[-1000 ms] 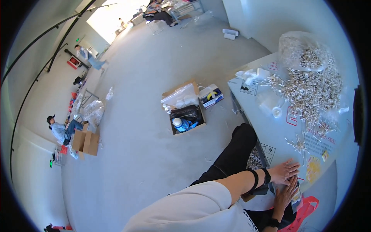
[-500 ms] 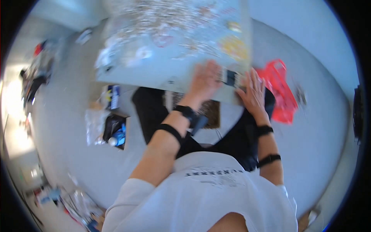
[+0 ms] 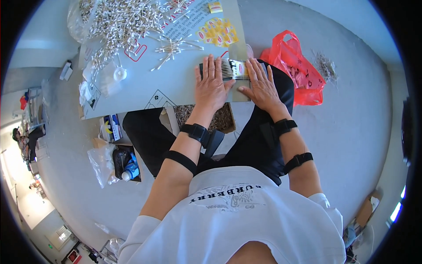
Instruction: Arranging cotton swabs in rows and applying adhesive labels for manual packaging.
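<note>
A flat row of cotton swabs (image 3: pixel 226 69) lies near the table's front right corner, with a yellow-and-white printed label (image 3: pixel 238 69) on it or against it. My left hand (image 3: pixel 211 86) rests on the left end of the row, palm down, fingers stretched forward. At the other end, my right hand (image 3: pixel 263 87) lies flat over the label's right side, thumb apart. Both palms hide part of the row, so I cannot tell whether it is wrapped. Just beyond sit several loose yellow labels (image 3: pixel 217 32) and a few loose cotton swabs (image 3: pixel 172 47).
A big heap of cotton swabs (image 3: pixel 127 24) covers the table's (image 3: pixel 145 90) far left. A white roll (image 3: pixel 119 74) stands near its left edge. Right of my leg, a red plastic bag (image 3: pixel 303 72) sits on the floor. Below the table is a box of swabs (image 3: pixel 224 119).
My view has shifted and sharpened, so the table appears further left. My hands stay at either end of the swab row, the left fingers now straighter and flatter.
</note>
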Available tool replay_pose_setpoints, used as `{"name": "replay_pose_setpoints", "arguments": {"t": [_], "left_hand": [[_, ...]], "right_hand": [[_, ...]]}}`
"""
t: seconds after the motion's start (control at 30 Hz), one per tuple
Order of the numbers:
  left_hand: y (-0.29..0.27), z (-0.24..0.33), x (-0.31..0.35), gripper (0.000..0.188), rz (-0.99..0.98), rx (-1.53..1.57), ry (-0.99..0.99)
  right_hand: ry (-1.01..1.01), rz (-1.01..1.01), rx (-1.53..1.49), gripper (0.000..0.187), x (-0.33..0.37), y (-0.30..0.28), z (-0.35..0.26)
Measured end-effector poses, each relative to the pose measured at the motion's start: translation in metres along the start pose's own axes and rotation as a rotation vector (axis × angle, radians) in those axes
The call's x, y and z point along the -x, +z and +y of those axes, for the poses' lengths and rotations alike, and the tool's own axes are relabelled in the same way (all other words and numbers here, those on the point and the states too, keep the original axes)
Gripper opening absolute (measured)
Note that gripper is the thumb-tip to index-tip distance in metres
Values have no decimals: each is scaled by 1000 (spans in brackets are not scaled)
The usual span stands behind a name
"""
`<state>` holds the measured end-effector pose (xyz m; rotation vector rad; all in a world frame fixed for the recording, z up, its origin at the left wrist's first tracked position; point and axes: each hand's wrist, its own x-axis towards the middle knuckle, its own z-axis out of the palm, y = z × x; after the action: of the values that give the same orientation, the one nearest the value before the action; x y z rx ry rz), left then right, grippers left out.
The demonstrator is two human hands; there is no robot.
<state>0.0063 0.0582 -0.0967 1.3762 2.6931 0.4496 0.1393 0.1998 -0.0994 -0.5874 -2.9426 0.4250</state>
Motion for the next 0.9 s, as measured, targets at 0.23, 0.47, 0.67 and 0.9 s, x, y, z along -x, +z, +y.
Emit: {"name": "replay_pose_setpoints", "arguments": {"t": [0.23, 0.47, 0.67, 0.9], "left_hand": [[9, 16, 0, 83, 62, 16, -11], [8, 19, 2, 80, 57, 28, 29], [6, 15, 2, 79, 30, 8, 99], [6, 10, -3, 67, 99, 224, 125]], "right_hand": [[-15, 19, -33, 85, -2, 5, 1], [-27, 29, -6, 86, -3, 5, 3], [-36, 44, -28, 87, -2, 7, 4], [-1, 55, -16, 74, -5, 2, 5]]}}
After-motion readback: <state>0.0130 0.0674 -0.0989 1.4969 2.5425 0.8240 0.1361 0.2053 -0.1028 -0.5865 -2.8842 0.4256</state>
